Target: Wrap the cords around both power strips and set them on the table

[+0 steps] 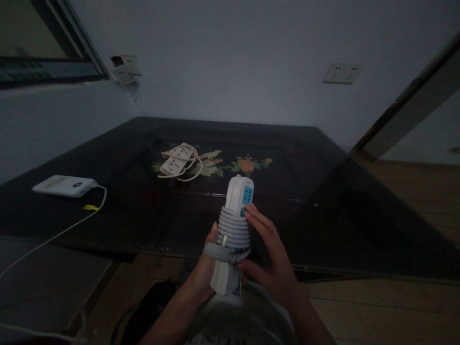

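— Down by my lap, what do you see?

— I see a white power strip [235, 230] with blue sockets near its top. It stands almost upright, over the near edge of the dark table [323, 201]. Its gray cord [233, 235] is wound round and round its middle. I can read no words on it; the room is too dim.

— How are you holding it?

— My left hand [205, 268] is wrapped around the low end, thumb up along the coils. My right hand [271, 254] is half open. Its fingertips [251, 211] touch the coils and the blue socket, and its thumb presses at the bottom.

— Anything else on the table?

— Well past my hands lies another power strip [177, 160], cream colored, with its cord looped about it, beside some painted flowers [246, 165]. Far left is a white power bank [64, 185] with a white cable [72, 225] plugged in.
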